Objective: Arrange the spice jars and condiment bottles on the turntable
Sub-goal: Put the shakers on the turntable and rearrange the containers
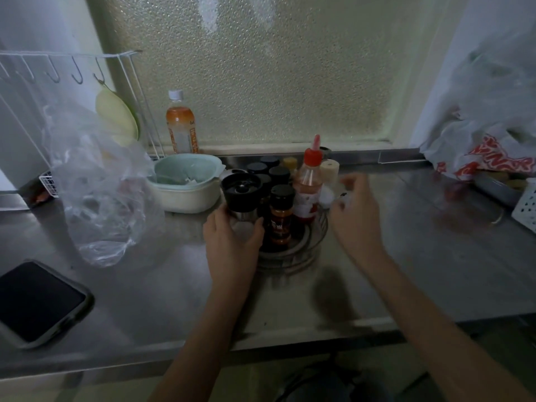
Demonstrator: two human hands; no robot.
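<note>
A round turntable (301,250) sits on the steel counter and carries several black-lidded spice jars (278,174). An orange-labelled spice jar (280,217) stands at its front, with a red-capped sauce bottle (308,187) to its right. My left hand (233,236) grips a big black-topped grinder (241,195) at the turntable's left edge. My right hand (355,216) is blurred at the right side and closes on a small white, clear container (342,198). A pale cylinder (329,169) stands behind it.
A mint and cream bowl (185,184) sits left of the turntable, with an orange drink bottle (181,123) behind it. A clear plastic bag (98,181) and a phone (37,303) lie further left. A red-and-white bag (487,158) and white basket (526,206) are at right.
</note>
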